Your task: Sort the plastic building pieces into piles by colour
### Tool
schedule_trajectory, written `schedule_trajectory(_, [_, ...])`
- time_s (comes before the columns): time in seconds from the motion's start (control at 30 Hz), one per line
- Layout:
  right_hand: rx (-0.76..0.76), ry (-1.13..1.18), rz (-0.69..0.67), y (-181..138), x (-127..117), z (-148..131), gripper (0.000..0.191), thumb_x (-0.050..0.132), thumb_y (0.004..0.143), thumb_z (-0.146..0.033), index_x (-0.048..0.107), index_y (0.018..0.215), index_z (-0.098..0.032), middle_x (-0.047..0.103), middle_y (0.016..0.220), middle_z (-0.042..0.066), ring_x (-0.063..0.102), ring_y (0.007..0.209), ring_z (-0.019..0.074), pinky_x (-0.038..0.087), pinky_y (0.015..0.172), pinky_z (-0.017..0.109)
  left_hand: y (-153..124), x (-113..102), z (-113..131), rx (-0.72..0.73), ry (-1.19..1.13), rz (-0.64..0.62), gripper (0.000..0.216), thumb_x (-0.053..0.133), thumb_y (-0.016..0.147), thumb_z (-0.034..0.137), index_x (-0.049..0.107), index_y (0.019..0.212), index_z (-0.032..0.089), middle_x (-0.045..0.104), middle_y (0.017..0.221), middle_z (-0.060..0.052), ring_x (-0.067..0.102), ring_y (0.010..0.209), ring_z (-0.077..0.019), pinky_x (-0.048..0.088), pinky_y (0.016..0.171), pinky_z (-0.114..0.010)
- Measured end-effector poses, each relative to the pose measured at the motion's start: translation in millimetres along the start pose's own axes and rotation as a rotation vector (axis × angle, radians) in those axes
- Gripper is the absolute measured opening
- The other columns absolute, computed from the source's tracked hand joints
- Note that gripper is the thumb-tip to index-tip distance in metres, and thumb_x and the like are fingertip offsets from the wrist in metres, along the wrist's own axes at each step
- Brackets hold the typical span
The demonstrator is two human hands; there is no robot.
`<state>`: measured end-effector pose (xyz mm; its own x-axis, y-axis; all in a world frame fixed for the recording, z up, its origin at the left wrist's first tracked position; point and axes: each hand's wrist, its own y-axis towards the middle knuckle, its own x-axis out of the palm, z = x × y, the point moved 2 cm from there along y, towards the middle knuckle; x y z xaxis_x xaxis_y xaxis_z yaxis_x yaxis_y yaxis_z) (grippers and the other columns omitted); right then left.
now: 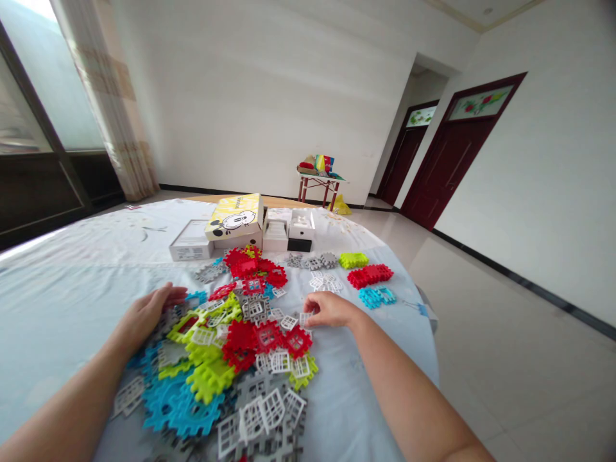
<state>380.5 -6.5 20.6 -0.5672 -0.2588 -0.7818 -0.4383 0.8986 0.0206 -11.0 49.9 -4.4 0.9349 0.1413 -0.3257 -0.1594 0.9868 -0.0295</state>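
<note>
Between the two hands sits a big messy heap of plastic pieces (240, 343), red, green, blue and grey notched ones with white grids mixed in. Right at the right hand (330, 309)'s fingertips is a small white lattice piece (305, 319), and it looks pinched between thumb and curled fingers. Makes sense to me, a thin flimsy thing like that gives you an edge and not much else to grab. Can't tell if it's off the heap yet tho

Over at the far side of the heap, the left hand (153, 309) lies against the edge, fingers loosely bent and only half curled, not closed round anything I can see. What's under the palm is hidden. My guess is it's there to steady the loose stuff

Just beyond the right hand are loose white grids (325, 282), with grey pieces (312, 261) behind those. Off to its outer side you get a green stack (353, 260), a red stack (370, 276) and, nearest the hand, blue pieces (376, 297). Each colour has its own spot with gaps between, probably so they don't mix, and all within easy reach of that hand

Well past both hands, a yellow-lidded box (235, 218) stands among white boxes (276, 234), I'd say parked there to leave elbow room on the tablecloth (368, 385)
</note>
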Motion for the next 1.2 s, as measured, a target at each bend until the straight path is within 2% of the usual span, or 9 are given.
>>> schedule_trajectory(0.07, [0.009,0.079,0.091,0,-5,3,0.014,0.066,0.064,-0.023,0.062,0.075,-0.016,0.059,0.067,-0.002,0.054,0.063,0.0107,0.041,0.057,0.02,2,-1,-2,0.0,0.021,-0.002,0.052,0.045,0.069,0.06,0.066,0.085,0.016,0.07,0.088,-0.007,0.062,0.089,-0.0237,0.041,0.093,-0.034])
schedule_trajectory(0.13, [0.03,0.092,0.279,1,-13,10,0.011,0.061,0.07,-0.024,0.061,0.078,-0.017,0.061,0.07,-0.001,0.055,0.066,0.0116,0.043,0.063,0.022,4,-2,-5,0.001,0.031,-0.001,0.052,0.044,0.069,0.06,0.066,0.085,0.016,0.07,0.091,-0.007,0.062,0.09,-0.0236,0.041,0.093,-0.033])
schedule_trajectory(0.23, [0.087,0.023,0.55,2,-25,22,0.019,0.056,0.073,-0.025,0.061,0.09,-0.018,0.061,0.083,0.002,0.056,0.071,0.0125,0.045,0.07,0.027,6,-3,-8,0.006,0.035,-0.002,0.053,0.044,0.069,0.062,0.067,0.085,0.017,0.07,0.093,-0.007,0.062,0.091,-0.024,0.042,0.092,-0.033])
schedule_trajectory(0.3, [0.1,-0.014,0.618,2,-29,28,0.024,0.055,0.073,-0.024,0.06,0.096,-0.019,0.06,0.09,0.003,0.055,0.072,0.0125,0.046,0.072,0.028,6,-3,-10,0.007,0.036,-0.001,0.054,0.044,0.068,0.063,0.067,0.085,0.017,0.07,0.093,-0.007,0.061,0.092,-0.0242,0.041,0.093,-0.033])
schedule_trajectory(0.43, [0.034,-0.005,0.574,2,-26,23,0.023,0.056,0.074,-0.023,0.061,0.096,-0.019,0.061,0.092,0.004,0.056,0.073,0.012,0.046,0.072,0.027,8,-4,-11,0.0,0.032,-0.007,0.055,0.045,0.068,0.064,0.066,0.087,0.017,0.07,0.093,-0.007,0.061,0.093,-0.0242,0.04,0.095,-0.034])
schedule_trajectory(0.67, [-0.174,0.086,0.141,-1,0,-15,0.024,0.067,0.069,-0.032,0.066,0.09,-0.02,0.064,0.086,0.001,0.058,0.071,0.0112,0.045,0.068,0.022,7,-4,-10,-0.002,0.062,0.005,0.055,0.044,0.069,0.063,0.067,0.088,0.016,0.07,0.091,-0.007,0.062,0.091,-0.0239,0.04,0.093,-0.034])
schedule_trajectory(0.8, [-0.29,0.04,0.013,0,13,-27,0.025,0.069,0.067,-0.033,0.067,0.089,-0.021,0.064,0.086,0.001,0.059,0.08,0.0133,0.044,0.075,0.023,2,-2,-5,0.015,0.055,0.014,0.054,0.045,0.068,0.062,0.067,0.086,0.016,0.07,0.089,-0.007,0.062,0.089,-0.024,0.043,0.09,-0.033])
schedule_trajectory(1.0, [-0.236,0.004,0.092,1,13,-31,0.015,0.059,0.077,-0.031,0.068,0.081,-0.021,0.066,0.081,0.001,0.059,0.078,0.0132,0.043,0.074,0.023,0,0,-1,0.012,0.052,0.012,0.053,0.046,0.065,0.062,0.066,0.084,0.016,0.07,0.089,-0.008,0.063,0.089,-0.0233,0.044,0.09,-0.033])
schedule_trajectory(1.2, [-0.037,-0.017,0.431,-3,-17,-3,0.022,0.049,0.083,-0.031,0.067,0.088,-0.02,0.068,0.085,0.003,0.06,0.079,0.015,0.044,0.071,0.025,-4,0,-3,0.108,0.076,-0.015,0.041,0.043,0.066,0.061,0.063,0.08,0.029,0.07,0.089,-0.006,0.06,0.097,-0.0237,0.037,0.093,-0.04])
